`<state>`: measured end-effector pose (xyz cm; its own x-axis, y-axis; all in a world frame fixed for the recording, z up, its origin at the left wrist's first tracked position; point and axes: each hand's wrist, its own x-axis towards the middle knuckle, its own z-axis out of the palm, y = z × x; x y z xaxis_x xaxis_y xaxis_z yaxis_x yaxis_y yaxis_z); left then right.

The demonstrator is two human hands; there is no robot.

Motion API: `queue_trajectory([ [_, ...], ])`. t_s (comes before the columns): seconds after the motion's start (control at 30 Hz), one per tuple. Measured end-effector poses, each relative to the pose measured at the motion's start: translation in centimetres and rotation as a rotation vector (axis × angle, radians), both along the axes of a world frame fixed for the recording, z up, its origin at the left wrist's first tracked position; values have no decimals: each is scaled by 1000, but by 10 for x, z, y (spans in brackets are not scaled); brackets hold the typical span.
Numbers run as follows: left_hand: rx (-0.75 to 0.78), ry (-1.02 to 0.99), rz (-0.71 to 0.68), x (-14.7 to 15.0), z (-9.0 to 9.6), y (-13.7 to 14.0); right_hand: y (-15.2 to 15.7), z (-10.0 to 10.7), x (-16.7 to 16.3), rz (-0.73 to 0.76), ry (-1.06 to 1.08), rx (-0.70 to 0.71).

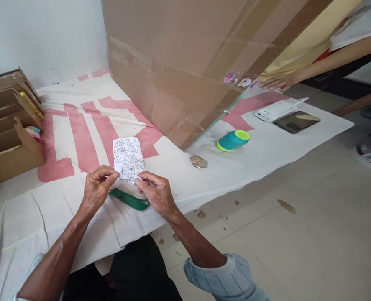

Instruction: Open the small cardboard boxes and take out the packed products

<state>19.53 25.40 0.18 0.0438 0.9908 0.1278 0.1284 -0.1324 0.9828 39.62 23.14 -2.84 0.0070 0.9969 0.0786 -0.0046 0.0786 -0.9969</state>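
Observation:
A small white sheet of paper patterned with little dark outlined boxes is held upright over the table. My left hand pinches its lower left corner between thumb and forefinger. At the lower right corner, the thumb and fingers of my right hand are closed on the paper in the same way. Just beneath both hands lies a long, slightly curved green object, its right end partly covered by my right hand; I cannot make out its kind.
Cardboard compartments stand at the left. A large taped cardboard panel rises behind the table. To the right are a teal and lime cylinder, a crumpled brown piece, a power strip and a phone. Another person's hand touches the panel's edge.

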Motion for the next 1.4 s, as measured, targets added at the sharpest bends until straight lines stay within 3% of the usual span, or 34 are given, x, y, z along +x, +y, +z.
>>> queue_trajectory([
  [0.1, -5, 19, 52, -11, -1, 10, 2, -8, 7, -75, 9, -22],
  [0.27, 9, 238, -36, -25, -11, 40, 5, -28, 16, -121, -6, -32],
  [0.47, 117, 645, -130, -14, -29, 82, 5, -42, 16, -116, -4, -61],
  [0.63, 92, 878, -160, -4, -35, 93, 6, -42, 18, -113, 4, -76],
  [0.97, 78, 968, -181, 2, -32, 93, 6, -42, 17, -106, 12, -69],
  [1.2, 71, 943, -73, 2, -33, 89, 7, -42, 16, -107, 29, -73],
  [1.4, 135, 941, -112, 0, -37, 80, 6, -39, 15, -96, 46, -60],
])
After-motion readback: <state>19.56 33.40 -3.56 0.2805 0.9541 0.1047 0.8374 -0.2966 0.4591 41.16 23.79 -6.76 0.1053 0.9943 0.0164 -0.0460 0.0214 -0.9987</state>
